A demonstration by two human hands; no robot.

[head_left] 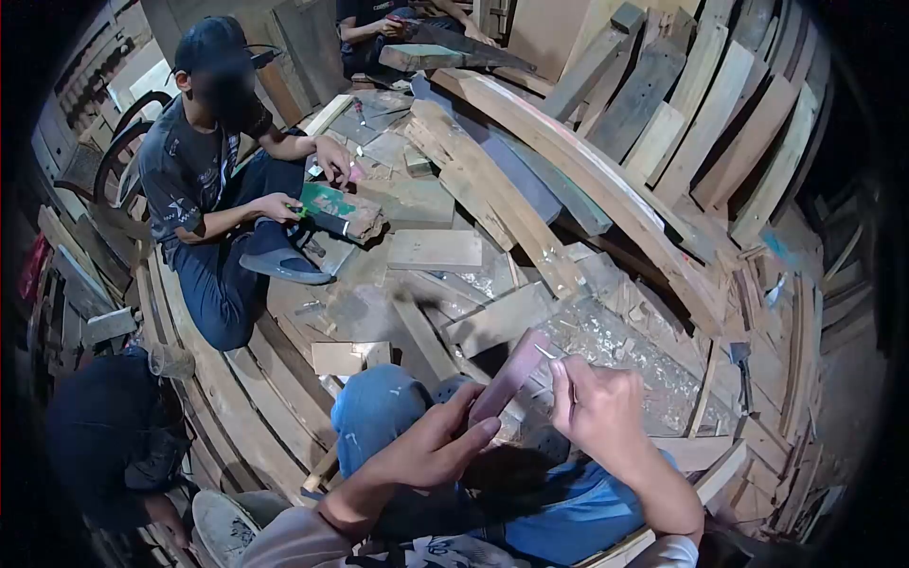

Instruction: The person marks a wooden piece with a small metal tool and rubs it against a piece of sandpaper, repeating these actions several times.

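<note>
My left hand [437,437] is wrapped round the lower end of a small pinkish-purple block [511,377], which tilts up to the right above my lap. Close to the block's upper right edge, my right hand [598,405] is closed in a pinch on a thin, light-coloured pointed piece [544,351]. What that piece belongs to is hidden by my fingers. Blue jeans [379,407] with pale spots show beneath both hands.
A person [222,180] in a cap sits cross-legged at the left, holding a green-topped block [327,201]. Another person [114,445] bends at lower left beside a bucket [222,530]. A third sits at the back. Long curved beams [578,151] and planks lie at the right.
</note>
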